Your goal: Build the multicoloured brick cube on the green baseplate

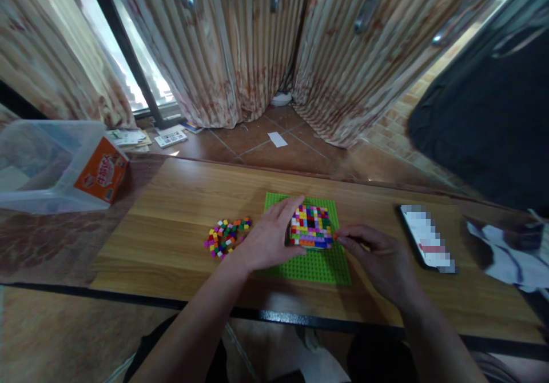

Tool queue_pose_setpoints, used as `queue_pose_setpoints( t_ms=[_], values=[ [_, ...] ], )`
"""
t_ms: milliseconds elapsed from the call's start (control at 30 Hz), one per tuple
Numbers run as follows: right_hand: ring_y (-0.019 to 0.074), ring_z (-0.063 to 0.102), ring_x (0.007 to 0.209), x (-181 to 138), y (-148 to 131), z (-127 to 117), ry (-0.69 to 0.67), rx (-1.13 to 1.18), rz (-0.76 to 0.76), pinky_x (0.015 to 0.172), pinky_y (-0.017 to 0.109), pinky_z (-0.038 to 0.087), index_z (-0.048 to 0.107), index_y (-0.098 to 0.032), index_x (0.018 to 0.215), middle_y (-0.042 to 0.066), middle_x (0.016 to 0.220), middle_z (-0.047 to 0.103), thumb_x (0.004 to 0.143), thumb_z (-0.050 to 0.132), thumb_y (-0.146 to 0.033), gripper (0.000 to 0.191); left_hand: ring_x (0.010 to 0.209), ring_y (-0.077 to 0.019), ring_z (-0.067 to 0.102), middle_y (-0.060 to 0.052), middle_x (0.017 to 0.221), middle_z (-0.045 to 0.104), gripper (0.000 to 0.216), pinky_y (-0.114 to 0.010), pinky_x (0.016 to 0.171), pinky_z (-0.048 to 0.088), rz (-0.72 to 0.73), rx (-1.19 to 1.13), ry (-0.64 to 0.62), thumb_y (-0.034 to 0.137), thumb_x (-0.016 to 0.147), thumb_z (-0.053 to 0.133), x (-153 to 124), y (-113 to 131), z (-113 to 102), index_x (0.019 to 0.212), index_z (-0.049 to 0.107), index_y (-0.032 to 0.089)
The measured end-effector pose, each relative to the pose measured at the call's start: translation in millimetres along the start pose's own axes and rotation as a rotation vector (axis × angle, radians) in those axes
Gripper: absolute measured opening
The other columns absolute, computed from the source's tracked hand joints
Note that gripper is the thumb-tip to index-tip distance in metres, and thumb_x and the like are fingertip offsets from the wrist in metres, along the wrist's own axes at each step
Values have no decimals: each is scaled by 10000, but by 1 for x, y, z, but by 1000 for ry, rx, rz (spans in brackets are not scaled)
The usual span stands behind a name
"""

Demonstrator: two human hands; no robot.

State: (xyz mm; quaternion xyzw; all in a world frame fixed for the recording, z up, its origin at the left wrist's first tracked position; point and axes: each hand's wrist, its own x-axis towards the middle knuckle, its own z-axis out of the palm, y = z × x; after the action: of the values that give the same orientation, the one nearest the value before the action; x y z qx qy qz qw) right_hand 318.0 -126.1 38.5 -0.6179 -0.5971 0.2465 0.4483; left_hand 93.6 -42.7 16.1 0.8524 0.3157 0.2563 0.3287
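Wood-grain brown covers the worktop [163,223] in the head view, with a dark front edge [278,315] running across its near side. A reddish-brown surface [143,180] continues at its left end, where a clear plastic box [47,200] bearing an orange label [103,170] stands. Beyond the far edge lies a tiled floor [257,146] with a white card [278,139] on it, and patterned curtains [227,57] hang behind. A large dark item [484,108] occupies the upper right.

As to room for moving, a broad stretch of wood grain runs between the loose bricks [223,237] and the worktop's left end. A narrower strip separates the green baseplate [309,271] from the front edge. To the right, a phone [429,240] lies well apart from the baseplate, with crumpled white papers [510,257] further out.

The multicoloured brick block [306,238] sits over the green baseplate, between both hands; whether it is attached there cannot be told. The left hand [268,231] is curved around the block's left side, thumb at the near edge and fingers at the far edge, gripping it. The right hand [380,254] has thumb and forefinger pressed together at the block's right side, pinching what appears to be a small orange-red piece [335,236], too small to identify with certainty.
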Motion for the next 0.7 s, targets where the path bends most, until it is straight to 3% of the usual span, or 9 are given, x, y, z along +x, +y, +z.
queue_pose_setpoints(
  t_ms=[233,700],
  values=[
    [161,683,849,0,7,8,-76,-56,-70,751,272,564,750,-266,875,18,919,732,885,662,-311,100,1381,-312,428,-153,1511,415,911,-540,1144,355,-47,-30,41,381,787,720,8,-7,3,1527,210,234],
    [182,686,871,7,15,21,-2,-177,-153,780,312,573,759,-259,868,45,961,711,901,632,-326,147,1402,-354,402,-171,1543,377,939,-603,1137,337,-63,-108,76,320,768,735,13,-11,0,1532,194,240]
  ],
)
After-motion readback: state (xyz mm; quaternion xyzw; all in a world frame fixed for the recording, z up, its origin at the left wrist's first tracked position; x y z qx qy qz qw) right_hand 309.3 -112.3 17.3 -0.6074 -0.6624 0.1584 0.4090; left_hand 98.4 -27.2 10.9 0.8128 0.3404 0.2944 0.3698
